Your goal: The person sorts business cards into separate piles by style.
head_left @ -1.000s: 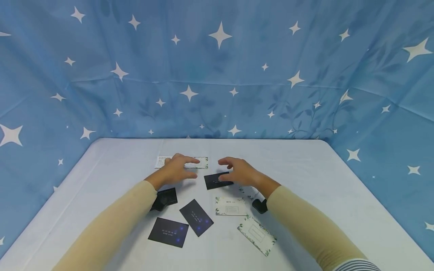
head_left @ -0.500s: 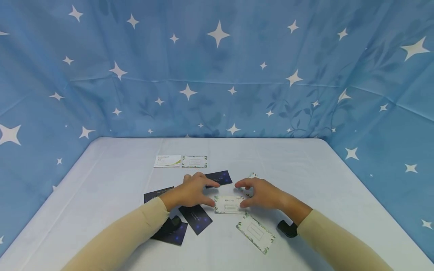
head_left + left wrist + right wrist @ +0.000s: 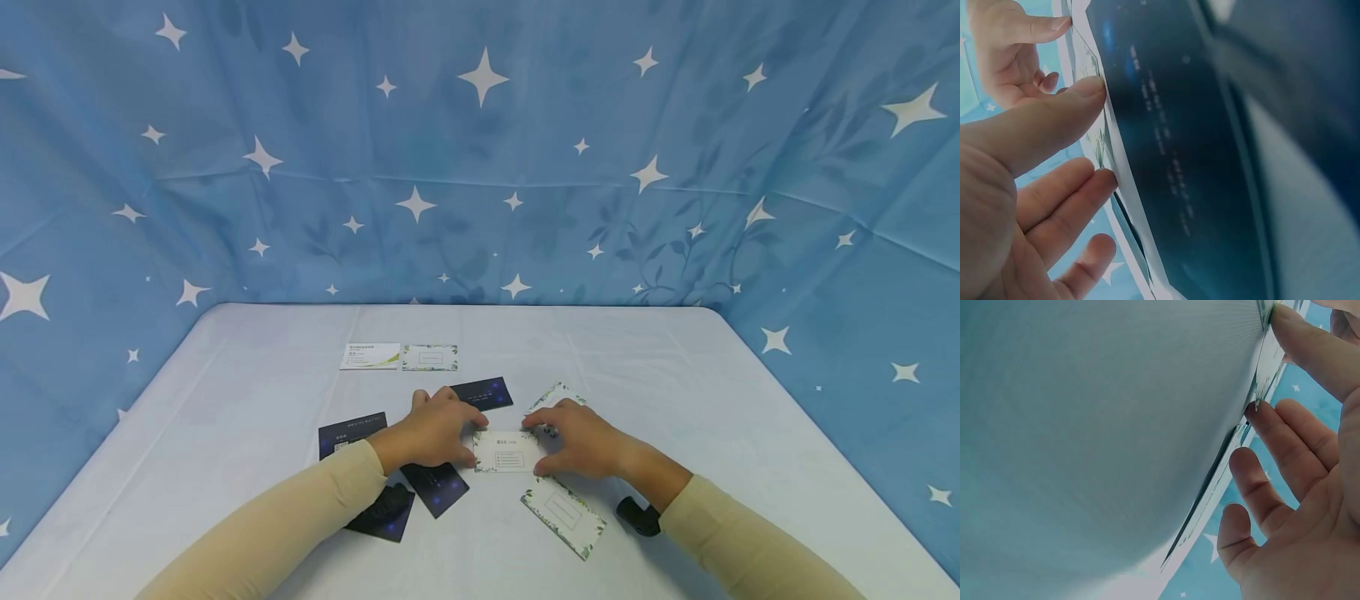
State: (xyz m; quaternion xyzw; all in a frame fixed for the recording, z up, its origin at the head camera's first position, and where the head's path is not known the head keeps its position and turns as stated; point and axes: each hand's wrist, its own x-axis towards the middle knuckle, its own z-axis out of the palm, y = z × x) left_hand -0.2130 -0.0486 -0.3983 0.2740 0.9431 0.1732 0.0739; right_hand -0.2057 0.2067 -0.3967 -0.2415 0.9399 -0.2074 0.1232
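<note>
A white business card with a leafy border lies flat between my two hands in the head view. My left hand pinches its left end, thumb at the near corner and index finger at the far one. At the right end my right hand holds the card the same way. In the left wrist view the left thumb and fingertips meet the card's edges. The right wrist view shows the right thumb and index finger on either side of the card, seen nearly edge-on.
Dark blue cards lie around the left hand, some partly under its arm. Leafy white cards lie nearer and farther by the right hand. Two white cards sit side by side at the back of the white-covered table. A starry curtain hangs behind.
Both hands have come back from the dark card farther out to the leafy white card and closed in on its ends. That dark card now shows its blue-spotted face.
</note>
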